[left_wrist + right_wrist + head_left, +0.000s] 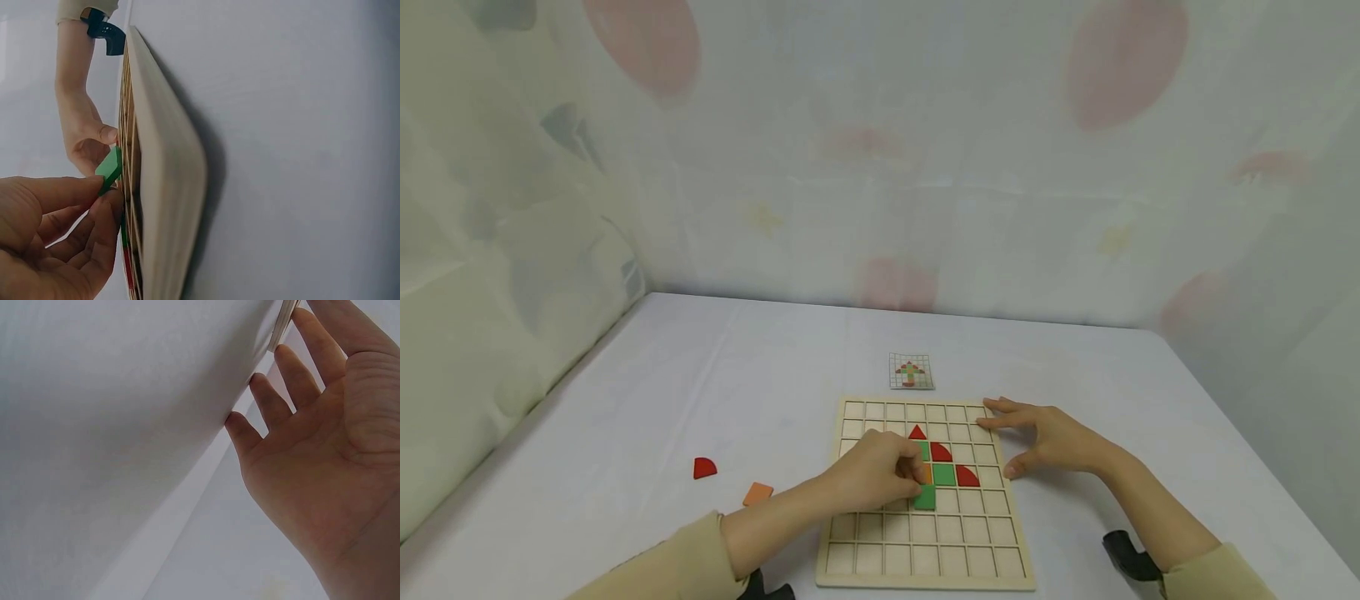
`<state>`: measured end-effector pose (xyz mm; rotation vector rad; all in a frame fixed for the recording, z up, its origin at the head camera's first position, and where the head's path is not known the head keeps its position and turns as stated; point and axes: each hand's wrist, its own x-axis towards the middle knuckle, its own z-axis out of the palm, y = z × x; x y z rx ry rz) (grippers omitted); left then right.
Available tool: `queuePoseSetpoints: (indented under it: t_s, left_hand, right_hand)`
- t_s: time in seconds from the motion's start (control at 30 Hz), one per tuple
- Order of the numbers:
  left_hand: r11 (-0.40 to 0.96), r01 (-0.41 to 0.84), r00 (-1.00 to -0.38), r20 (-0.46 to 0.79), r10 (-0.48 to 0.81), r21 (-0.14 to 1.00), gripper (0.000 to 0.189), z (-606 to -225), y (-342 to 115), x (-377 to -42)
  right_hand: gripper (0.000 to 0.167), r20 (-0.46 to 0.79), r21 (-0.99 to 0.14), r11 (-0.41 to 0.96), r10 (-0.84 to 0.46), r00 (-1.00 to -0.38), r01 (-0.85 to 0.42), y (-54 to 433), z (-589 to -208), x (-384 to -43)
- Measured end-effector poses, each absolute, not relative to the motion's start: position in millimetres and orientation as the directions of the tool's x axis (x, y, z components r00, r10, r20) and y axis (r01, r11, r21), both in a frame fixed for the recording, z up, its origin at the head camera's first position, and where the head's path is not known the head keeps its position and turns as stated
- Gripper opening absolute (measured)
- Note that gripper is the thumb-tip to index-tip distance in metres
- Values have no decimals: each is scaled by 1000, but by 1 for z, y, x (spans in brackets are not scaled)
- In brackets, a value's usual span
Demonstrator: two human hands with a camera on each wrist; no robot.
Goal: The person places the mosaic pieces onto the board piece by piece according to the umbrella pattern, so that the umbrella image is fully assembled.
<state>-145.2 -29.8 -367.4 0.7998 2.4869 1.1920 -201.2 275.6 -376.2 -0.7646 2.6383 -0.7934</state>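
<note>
A wooden grid board (925, 581) lies on the white table. My left hand (876, 471) is over its middle and pinches a green square tile (925, 498) between thumb and finger; the tile is tilted against the board in the left wrist view (110, 169). Above it on the board sit a red triangle (917, 432), red quarter-circle tiles (967, 476), another green square (943, 474) and an orange tile (928, 473), partly hidden by my fingers. My right hand (1056, 437) rests with spread fingers at the board's right edge.
A small card (912, 372) with a coloured grid pattern lies beyond the board. Left of the board are a loose red quarter-circle tile (704, 468) and an orange square tile (758, 493). Patterned cloth (1000, 208) hangs behind the table.
</note>
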Motion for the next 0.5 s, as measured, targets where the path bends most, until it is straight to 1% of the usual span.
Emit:
queuePoseSetpoints:
  t_s: [0.17, 0.5]
  left_hand:
    - [517, 360, -811, -13, 585, 776, 13, -368, -32, -145]
    - [534, 393, -804, -2, 594, 749, 13, -372, -29, -145]
  right_hand:
    - [72, -109, -578, 704, -568, -816, -412, 275, -376, -201]
    - [72, -111, -568, 711, -566, -817, -415, 276, -376, -201]
